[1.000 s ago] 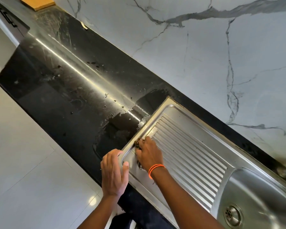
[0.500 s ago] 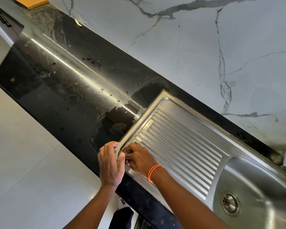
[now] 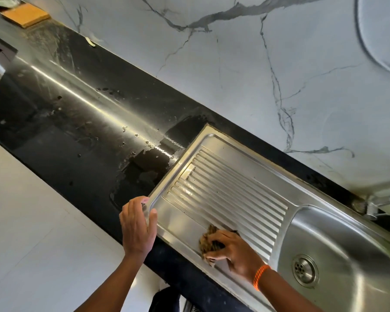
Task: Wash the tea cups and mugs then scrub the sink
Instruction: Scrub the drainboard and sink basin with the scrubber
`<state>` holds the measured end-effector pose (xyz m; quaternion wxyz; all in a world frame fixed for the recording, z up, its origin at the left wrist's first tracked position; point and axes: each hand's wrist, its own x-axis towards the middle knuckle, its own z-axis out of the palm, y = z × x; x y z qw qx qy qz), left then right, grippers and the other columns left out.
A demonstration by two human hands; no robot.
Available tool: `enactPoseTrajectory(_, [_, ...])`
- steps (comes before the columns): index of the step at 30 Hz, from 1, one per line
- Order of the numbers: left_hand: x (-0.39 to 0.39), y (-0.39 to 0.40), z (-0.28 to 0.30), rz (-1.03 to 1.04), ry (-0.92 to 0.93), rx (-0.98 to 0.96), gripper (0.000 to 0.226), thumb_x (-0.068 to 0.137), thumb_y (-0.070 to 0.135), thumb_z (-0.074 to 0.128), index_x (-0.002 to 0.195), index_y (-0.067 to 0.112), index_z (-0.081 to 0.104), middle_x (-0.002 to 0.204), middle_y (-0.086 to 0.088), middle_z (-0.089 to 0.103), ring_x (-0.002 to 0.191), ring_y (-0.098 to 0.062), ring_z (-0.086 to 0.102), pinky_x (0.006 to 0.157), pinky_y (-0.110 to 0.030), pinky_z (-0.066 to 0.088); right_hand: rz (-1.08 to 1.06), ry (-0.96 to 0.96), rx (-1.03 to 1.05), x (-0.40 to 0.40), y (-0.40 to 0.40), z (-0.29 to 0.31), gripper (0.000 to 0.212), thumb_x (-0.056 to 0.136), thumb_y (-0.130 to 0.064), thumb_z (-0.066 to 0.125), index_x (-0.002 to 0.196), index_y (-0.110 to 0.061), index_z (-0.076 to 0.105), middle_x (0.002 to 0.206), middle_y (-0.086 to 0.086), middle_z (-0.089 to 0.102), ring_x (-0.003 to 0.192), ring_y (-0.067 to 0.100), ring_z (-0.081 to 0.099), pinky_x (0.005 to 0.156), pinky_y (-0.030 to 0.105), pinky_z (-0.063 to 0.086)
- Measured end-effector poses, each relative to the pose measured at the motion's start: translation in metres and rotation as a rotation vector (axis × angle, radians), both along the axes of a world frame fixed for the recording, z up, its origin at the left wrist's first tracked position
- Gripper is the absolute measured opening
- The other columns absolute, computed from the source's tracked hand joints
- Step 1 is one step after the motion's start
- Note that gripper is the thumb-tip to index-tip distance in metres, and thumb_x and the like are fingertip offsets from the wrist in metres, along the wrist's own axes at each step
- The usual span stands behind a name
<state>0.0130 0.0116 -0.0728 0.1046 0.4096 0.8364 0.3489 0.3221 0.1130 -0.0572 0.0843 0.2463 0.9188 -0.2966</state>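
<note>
- Your right hand (image 3: 232, 248) grips the brown scrubber (image 3: 208, 240), fingers curled over it, its frayed edge poking out past your fingertips
- The scrubber sits on the near edge of the sink (image 3: 234, 192) drainboard
- Your left hand (image 3: 137, 226) rests on the drainboard's left corner, fingers together, thumb apart

One head-worn view looks steeply down and forward from close above the sink (image 3: 245, 199); its drainboard fills the lower centre; counter (image 3: 77, 113) runs up-left of it, marble wall (image 3: 234, 75) behind it.
</note>
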Motion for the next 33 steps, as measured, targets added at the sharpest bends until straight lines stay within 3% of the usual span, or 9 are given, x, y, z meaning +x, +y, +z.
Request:
enactPoseTrajectory(4, [0.002, 0.0, -0.001, -0.003, 0.038, -0.025, 0.043, 0.1, 0.05, 0.046, 0.125, 0.018, 0.059, 0.125, -0.004, 0.063, 0.114, -0.021, 0.054, 0.094, -0.042, 0.048, -0.05, -0.126, -0.054, 0.061, -0.007, 0.017, 0.065, 0.093, -0.004, 0.062, 0.128, -0.059, 0.064, 0.154, -0.04, 0.028, 0.149, -0.008, 0.015, 0.121, 0.018, 0.018])
enactPoseTrajectory(8, [0.001, 0.002, -0.002, -0.027, 0.061, -0.055, 0.044, 0.098, 0.052, 0.047, 0.126, 0.019, 0.058, 0.126, -0.002, 0.061, 0.117, -0.022, 0.055, 0.099, -0.045, 0.049, -0.178, -0.2, -0.272, 0.121, -0.006, 0.03, 0.045, 0.1, -0.04, 0.065, 0.108, -0.083, 0.056, 0.142, -0.039, 0.048, 0.14, -0.011, 0.041, 0.119, 0.023, 0.037])
enactPoseTrajectory(11, [-0.001, 0.003, 0.0, -0.02, 0.079, -0.074, 0.045, 0.097, 0.052, 0.047, 0.127, 0.02, 0.057, 0.127, -0.001, 0.06, 0.118, -0.021, 0.054, 0.099, -0.045, 0.05, -0.285, -0.17, -0.272, 0.158, -0.001, 0.044, 0.018, 0.086, -0.069, 0.069, 0.104, -0.071, 0.064, 0.132, -0.033, 0.058, 0.13, -0.007, 0.053, 0.121, 0.031, 0.033])
enactPoseTrajectory(13, [-0.002, 0.004, 0.0, -0.035, 0.113, -0.107, 0.047, 0.096, 0.053, 0.046, 0.128, 0.02, 0.057, 0.128, -0.001, 0.059, 0.119, -0.022, 0.054, 0.1, -0.046, 0.05, -0.199, -0.183, -0.18, 0.155, 0.008, 0.064, 0.015, 0.091, -0.034, 0.076, 0.1, -0.046, 0.078, 0.12, -0.013, 0.07, 0.118, 0.009, 0.067, 0.11, 0.042, 0.049])
enactPoseTrajectory(15, [-0.002, 0.007, -0.001, -0.05, 0.15, -0.177, 0.047, 0.097, 0.054, 0.044, 0.127, 0.02, 0.058, 0.129, -0.001, 0.059, 0.121, -0.023, 0.054, 0.101, -0.046, 0.049, -0.438, -0.105, -0.201, 0.136, 0.034, 0.073, 0.027, 0.091, -0.002, 0.072, 0.099, -0.027, 0.081, 0.107, 0.004, 0.074, 0.099, 0.02, 0.075, 0.088, 0.052, 0.06])
enactPoseTrajectory(20, [-0.003, 0.029, 0.006, -0.09, 0.263, -0.233, 0.025, 0.102, 0.033, 0.055, 0.12, 0.019, 0.066, 0.128, -0.005, 0.064, 0.114, -0.024, 0.059, 0.094, -0.042, 0.05, -0.408, 0.28, -0.146, -0.005, 0.091, 0.077, 0.029, 0.096, -0.014, 0.07, 0.118, -0.032, 0.075, 0.121, 0.005, 0.07, 0.111, 0.026, 0.072, 0.096, 0.044, 0.06])
enactPoseTrajectory(25, [-0.007, 0.054, 0.013, -0.181, 0.315, -0.358, 0.035, 0.087, 0.02, 0.078, 0.119, 0.02, 0.064, 0.123, -0.004, 0.063, 0.108, -0.023, 0.058, 0.089, -0.039, 0.048, -0.136, 0.244, 0.047, -0.143, 0.124, 0.043, 0.058, 0.092, -0.012, 0.072, 0.143, -0.037, 0.06, 0.134, -0.003, 0.066, 0.121, 0.015, 0.057, 0.103, 0.038, 0.054])
enactPoseTrajectory(31, [-0.007, 0.06, 0.01, -0.18, 0.341, -0.396, 0.051, 0.088, 0.012, 0.073, 0.136, 0.013, 0.057, 0.143, -0.012, 0.056, 0.13, -0.031, 0.054, 0.11, -0.048, 0.04, -0.177, 0.226, 0.121, -0.194, 0.114, 0.025, 0.046, 0.081, 0.002, 0.069, 0.115, -0.026, 0.079, 0.127, -0.006, 0.073, 0.132, 0.022, 0.052, 0.125, 0.049, 0.022])
enactPoseTrajectory(33, [-0.008, 0.062, 0.008, -0.186, 0.312, -0.405, 0.056, 0.088, 0.015, 0.073, 0.14, 0.012, 0.054, 0.147, -0.011, 0.053, 0.135, -0.031, 0.051, 0.116, -0.048, 0.036, -0.33, 0.291, 0.185, -0.195, 0.102, 0.016, 0.033, 0.089, -0.012, 0.058, 0.112, -0.021, 0.079, 0.125, -0.001, 0.07, 0.125, 0.021, 0.055, 0.122, 0.049, 0.033])
